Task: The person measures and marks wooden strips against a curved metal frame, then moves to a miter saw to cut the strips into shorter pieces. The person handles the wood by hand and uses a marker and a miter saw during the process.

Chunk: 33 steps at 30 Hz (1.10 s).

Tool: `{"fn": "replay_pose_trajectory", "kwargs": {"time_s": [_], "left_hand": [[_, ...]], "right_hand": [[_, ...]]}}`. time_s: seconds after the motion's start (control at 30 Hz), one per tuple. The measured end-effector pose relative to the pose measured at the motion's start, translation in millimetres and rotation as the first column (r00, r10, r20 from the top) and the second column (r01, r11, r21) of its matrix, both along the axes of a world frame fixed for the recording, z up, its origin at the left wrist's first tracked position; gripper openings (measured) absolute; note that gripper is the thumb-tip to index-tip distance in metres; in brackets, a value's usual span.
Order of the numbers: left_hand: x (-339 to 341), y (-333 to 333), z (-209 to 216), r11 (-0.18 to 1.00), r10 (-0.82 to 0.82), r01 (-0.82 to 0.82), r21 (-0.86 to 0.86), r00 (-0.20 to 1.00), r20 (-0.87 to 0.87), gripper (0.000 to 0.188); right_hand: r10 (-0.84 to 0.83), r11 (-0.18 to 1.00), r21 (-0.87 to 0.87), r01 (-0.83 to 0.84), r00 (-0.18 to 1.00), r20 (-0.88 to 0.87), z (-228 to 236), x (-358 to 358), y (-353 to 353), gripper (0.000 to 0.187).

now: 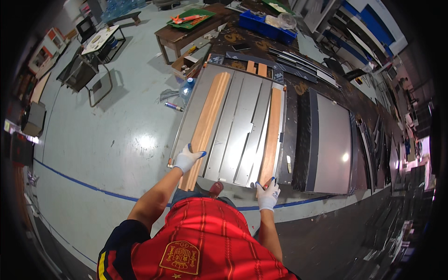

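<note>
My left hand, in a white glove with blue fingertips, is closed around the near part of a long, ridged, wood-coloured strip. This strip lies along the left side of a grey metal door panel, its near end jutting past the panel's edge. My right hand, gloved alike, has its fingers on either side of the near end of a second, flatter wood-coloured strip on the panel's right side. Something small and red shows between those fingers; its kind is unclear.
Right of the panel lies another grey panel with dark edging. Dark metal profiles and a blue crate sit farther back. A bottle and a tube are on the floor at left, near a wooden table.
</note>
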State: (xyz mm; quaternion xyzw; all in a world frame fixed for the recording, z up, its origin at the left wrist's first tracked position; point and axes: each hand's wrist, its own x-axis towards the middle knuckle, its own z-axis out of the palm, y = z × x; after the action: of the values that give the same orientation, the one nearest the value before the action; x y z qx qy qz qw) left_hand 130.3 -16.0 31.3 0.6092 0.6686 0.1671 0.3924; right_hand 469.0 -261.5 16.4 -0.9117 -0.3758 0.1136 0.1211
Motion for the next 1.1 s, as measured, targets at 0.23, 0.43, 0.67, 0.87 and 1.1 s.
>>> {"fn": "replay_pose_trajectory", "kwargs": {"time_s": [0.23,0.43,0.67,0.87,1.1], "left_hand": [[33,-17,-21,0.995,0.065,-0.05,0.082,0.98,-0.19,0.104],[-1,-3,-17,1.0,0.019,-0.019,-0.025,1.0,0.006,0.096],[-24,14,-32,0.895,0.307,-0.002,-0.446,0.728,0.613,0.058],[-23,13,-37,0.889,0.346,-0.024,-0.458,0.692,0.634,0.039],[-24,15,-39,0.891,0.311,-0.006,-0.454,0.735,0.602,0.038]], "right_hand": [[0.011,1.0,0.01,-0.011,1.0,0.014,-5,-4,7,0.094],[0.003,0.999,0.048,-0.005,0.999,0.034,-10,-2,7,0.085],[-0.016,0.995,0.103,0.012,0.999,0.044,-8,-2,4,0.087],[-0.059,0.997,0.055,0.061,0.997,-0.039,-1,-4,5,0.088],[-0.057,0.994,0.087,0.059,0.998,-0.035,-4,-3,5,0.087]]}}
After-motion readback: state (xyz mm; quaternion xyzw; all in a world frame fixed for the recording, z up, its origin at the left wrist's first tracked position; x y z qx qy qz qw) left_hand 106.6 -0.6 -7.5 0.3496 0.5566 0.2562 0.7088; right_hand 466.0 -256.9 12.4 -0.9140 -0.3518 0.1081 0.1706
